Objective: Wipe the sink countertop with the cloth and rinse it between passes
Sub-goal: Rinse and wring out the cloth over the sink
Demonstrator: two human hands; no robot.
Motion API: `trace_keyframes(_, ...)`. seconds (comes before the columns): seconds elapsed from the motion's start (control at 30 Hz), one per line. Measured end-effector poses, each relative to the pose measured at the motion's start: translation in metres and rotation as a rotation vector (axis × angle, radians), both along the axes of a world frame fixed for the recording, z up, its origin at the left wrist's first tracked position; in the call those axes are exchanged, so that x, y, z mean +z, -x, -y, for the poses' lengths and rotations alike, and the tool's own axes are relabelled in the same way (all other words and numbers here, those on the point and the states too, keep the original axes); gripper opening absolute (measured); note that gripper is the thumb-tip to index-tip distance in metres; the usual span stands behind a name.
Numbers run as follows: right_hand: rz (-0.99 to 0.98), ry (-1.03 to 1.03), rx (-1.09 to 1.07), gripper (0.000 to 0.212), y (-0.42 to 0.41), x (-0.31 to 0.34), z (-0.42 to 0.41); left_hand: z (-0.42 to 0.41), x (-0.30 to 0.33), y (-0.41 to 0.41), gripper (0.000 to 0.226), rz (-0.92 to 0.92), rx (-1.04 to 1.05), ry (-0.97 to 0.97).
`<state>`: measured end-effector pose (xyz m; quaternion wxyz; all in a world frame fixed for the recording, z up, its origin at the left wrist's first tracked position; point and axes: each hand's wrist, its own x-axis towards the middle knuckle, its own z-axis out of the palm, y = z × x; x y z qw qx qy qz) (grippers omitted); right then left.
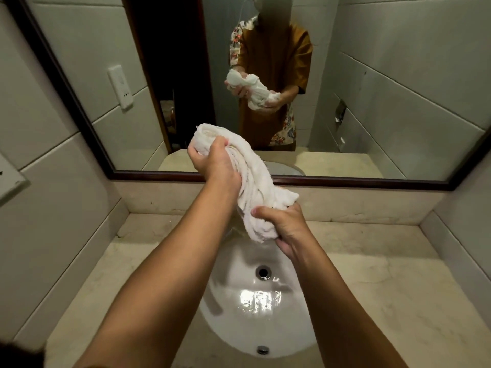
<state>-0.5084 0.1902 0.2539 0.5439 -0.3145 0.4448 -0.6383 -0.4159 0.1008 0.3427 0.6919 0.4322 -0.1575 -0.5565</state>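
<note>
Both arms reach out over the white sink (225, 328), which is set into a pale stone desk (385, 301). A white cloth (255, 179), bunched and twisted into a thick roll, hangs in the air above the far rim of the sink, clear of the desk. The left hand (215, 163) grips the upper end of the cloth, fingers curled round it, with a loose wad sticking out above the knuckles. The right hand (287, 229) grips the lower end, thumb across the front and fingers wrapped behind. The roll slants from upper left down to lower right between the two hands.

The basin is wet, with a shiny pool near its middle. The drain (263, 272) sits towards the back of the bowl, and a small overflow hole (263, 349) shows at the near rim. Behind the desk a dark-framed mirror (372, 102) reflects the person holding the cloth. Grey tiled walls close in on both sides.
</note>
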Motion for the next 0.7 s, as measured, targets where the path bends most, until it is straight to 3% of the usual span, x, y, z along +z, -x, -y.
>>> trace_keyframes(0.03, -0.192, 0.003, -0.056, 0.049, 0.007, 0.001, 0.000, 0.006, -0.006, -0.003, 0.061, 0.092, 0.010, -0.009)
trace_keyframes(0.1, -0.779, 0.093, -0.123, 0.049, 0.022, 0.005, -0.002, 0.018, -0.021, -0.010, 0.055, 0.274, -0.048, -0.055)
trace_keyframes(0.17, -1.410, 0.346, -0.174, 0.047, 0.033, 0.003, -0.003, 0.027, -0.039, -0.012, 0.055, 0.435, -0.222, -0.136)
trace_keyframes(0.2, -1.634, 0.479, -0.159, 0.045, 0.033, 0.001, -0.005, 0.031, -0.048, -0.012, 0.054, 0.554, -0.319, -0.164)
trace_keyframes(0.27, -1.862, 0.644, -0.035, 0.039, 0.029, -0.008, -0.005, 0.035, -0.058, -0.009, 0.046, 0.932, -0.552, -0.153)
trace_keyframes(0.33, -1.886, 0.700, 0.089, 0.036, 0.025, -0.018, -0.002, 0.036, -0.061, -0.007, 0.045, 1.237, -0.789, -0.170)
trace_keyframes(0.4, -1.778, 0.612, 0.142, 0.036, 0.030, -0.025, 0.001, 0.038, -0.073, -0.012, 0.060, 1.175, -0.959, -0.237)
trace_keyframes(0.47, -1.461, 0.312, 0.070, 0.036, 0.039, -0.028, -0.001, 0.037, -0.087, -0.030, 0.065, 0.759, -1.006, -0.307)
trace_keyframes(0.53, -0.881, -0.033, -0.002, 0.047, 0.047, -0.029, -0.005, 0.030, -0.101, -0.053, 0.054, 0.280, -0.959, -0.241)
trace_keyframes(0.6, -0.297, -0.107, -0.055, 0.057, 0.052, -0.029, -0.010, 0.017, -0.115, -0.069, 0.072, -0.017, -0.864, -0.068)
trace_keyframes(0.63, -0.064, -0.149, -0.045, 0.058, 0.053, -0.029, -0.011, 0.004, -0.125, -0.073, 0.086, 0.029, -0.836, 0.055)
trace_keyframes(0.67, 0.133, -0.188, -0.003, 0.054, 0.053, -0.028, -0.013, -0.007, -0.139, -0.073, 0.092, 0.240, -0.776, 0.202)
trace_keyframes(0.7, 0.279, -0.215, 0.043, 0.048, 0.051, -0.025, -0.014, -0.016, -0.155, -0.069, 0.093, 0.583, -0.672, 0.352)
